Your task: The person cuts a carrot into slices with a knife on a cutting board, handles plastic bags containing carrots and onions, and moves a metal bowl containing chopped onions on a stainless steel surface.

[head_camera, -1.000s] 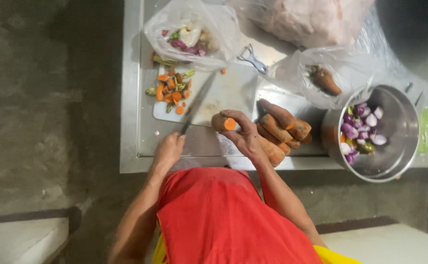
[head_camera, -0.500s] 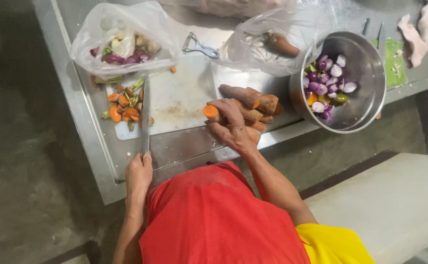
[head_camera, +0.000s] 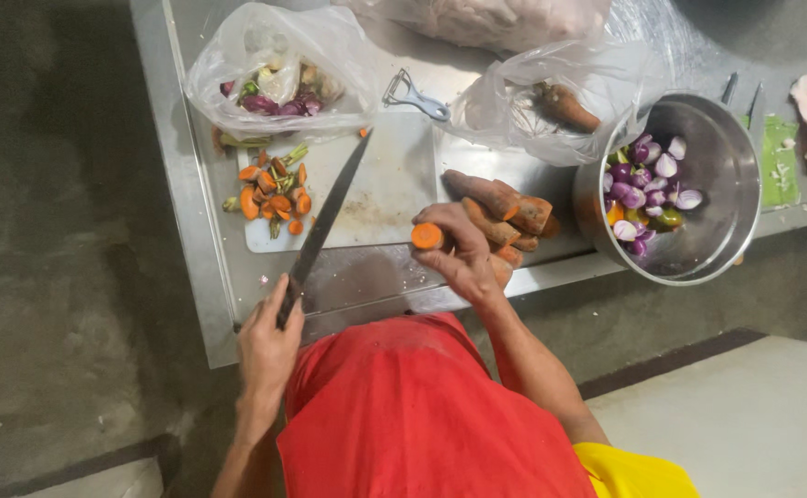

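Observation:
My left hand (head_camera: 270, 346) grips the handle of a long knife (head_camera: 330, 207), whose blade slants up across the white cutting board (head_camera: 385, 194). In my right hand (head_camera: 463, 263) is a carrot (head_camera: 427, 237), its cut orange end facing up, just above the board's near edge. Several whole unpeeled carrots (head_camera: 500, 198) lie in a pile right behind that hand. Cut carrot pieces and trimmings (head_camera: 274, 198) sit on the board's left end.
A steel bowl (head_camera: 735, 184) of peeled purple shallots (head_camera: 648, 180) stands at the right. A plastic bag of peelings (head_camera: 274, 74), a peeler (head_camera: 417, 97) and another bag holding a carrot (head_camera: 565, 106) lie further back on the steel table (head_camera: 191, 212).
The knife blade has swung from upright at the carrot pieces to slanting across the board. My right hand keeps hold of the carrot. The camera view has shifted.

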